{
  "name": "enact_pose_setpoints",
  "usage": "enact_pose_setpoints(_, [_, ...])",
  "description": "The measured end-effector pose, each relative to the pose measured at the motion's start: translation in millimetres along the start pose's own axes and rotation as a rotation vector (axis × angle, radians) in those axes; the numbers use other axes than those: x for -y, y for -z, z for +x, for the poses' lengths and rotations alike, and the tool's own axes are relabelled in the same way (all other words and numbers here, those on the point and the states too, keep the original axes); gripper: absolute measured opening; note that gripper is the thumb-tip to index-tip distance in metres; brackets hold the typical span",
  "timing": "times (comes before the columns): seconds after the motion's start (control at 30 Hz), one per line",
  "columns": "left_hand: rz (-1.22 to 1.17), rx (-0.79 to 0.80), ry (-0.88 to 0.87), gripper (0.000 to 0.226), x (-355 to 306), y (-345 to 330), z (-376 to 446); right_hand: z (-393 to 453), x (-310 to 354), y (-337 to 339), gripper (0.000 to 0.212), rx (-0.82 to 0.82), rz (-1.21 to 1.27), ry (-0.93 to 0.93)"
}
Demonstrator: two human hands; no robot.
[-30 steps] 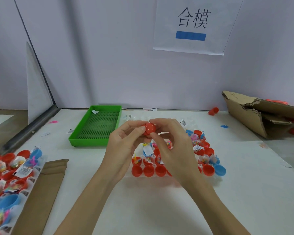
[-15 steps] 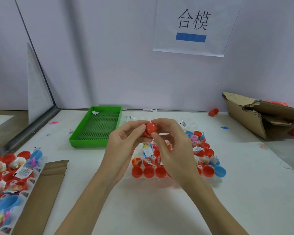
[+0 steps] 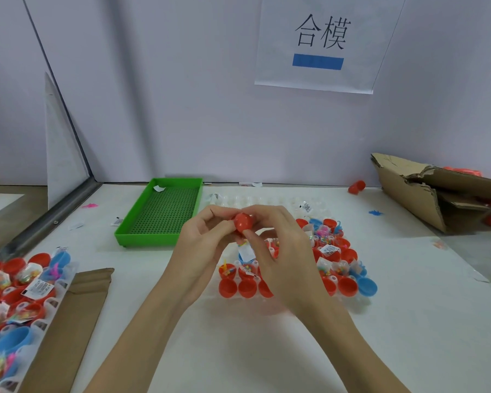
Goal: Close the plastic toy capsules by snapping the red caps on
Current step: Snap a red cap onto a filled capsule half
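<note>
Red capsule (image 3: 243, 222) pinched between left hand (image 3: 201, 245) and right hand (image 3: 281, 251) looks closed or nearly so, while many open halves (image 3: 338, 268) beneath the hands await caps.

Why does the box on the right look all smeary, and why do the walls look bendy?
Head view: the cardboard box sits at the wide lens's edge, where things blur and straight lines bow; the red capsule in both hands stays sharp, under soft, even light.
</note>
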State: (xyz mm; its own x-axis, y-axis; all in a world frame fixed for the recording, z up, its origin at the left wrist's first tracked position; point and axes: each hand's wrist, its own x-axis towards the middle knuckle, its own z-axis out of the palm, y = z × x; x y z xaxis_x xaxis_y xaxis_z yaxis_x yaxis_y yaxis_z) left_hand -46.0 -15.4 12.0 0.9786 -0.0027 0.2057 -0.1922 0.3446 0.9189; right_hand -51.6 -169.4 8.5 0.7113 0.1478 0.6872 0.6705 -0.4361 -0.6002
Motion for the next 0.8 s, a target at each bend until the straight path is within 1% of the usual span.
enact_pose_setpoints(0.03, [0.032,0.004,-0.013,0.012,0.1,0.2,-0.5,0.5,-0.8,1.0,0.020,-0.015,-0.007,-0.005])
enact_pose_setpoints(0.13, [0.113,0.030,-0.042,0.020,0.2,-0.2,-1.8,2.3,-2.9,3.7,0.016,-0.051,-0.024,-0.025])
enact_pose_setpoints(0.23, [0.052,0.113,-0.038,0.030,-1.7,1.1,-2.6,4.1,-4.7,4.9,0.016,-0.087,-0.051,-0.016])
enact_pose_setpoints(0.3, [0.085,0.138,-0.058,0.032,-3.3,0.7,-3.2,5.3,-6.1,6.6,0.015,-0.104,-0.045,-0.014])
enact_pose_setpoints(0.4, [0.171,0.101,-0.117,0.031,-3.5,-1.3,-4.5,5.3,-6.6,8.9,0.017,-0.100,-0.036,-0.009])
enact_pose_setpoints(0.67, [0.243,0.008,-0.155,0.024,-5.8,-5.3,-6.3,4.9,-7.3,10.3,0.023,-0.072,-0.037,-0.053])
enact_pose_setpoints(0.8, [0.241,0.012,-0.176,0.024,-6.5,-7.4,-7.3,4.3,-5.6,10.5,0.023,-0.065,0.010,-0.065])
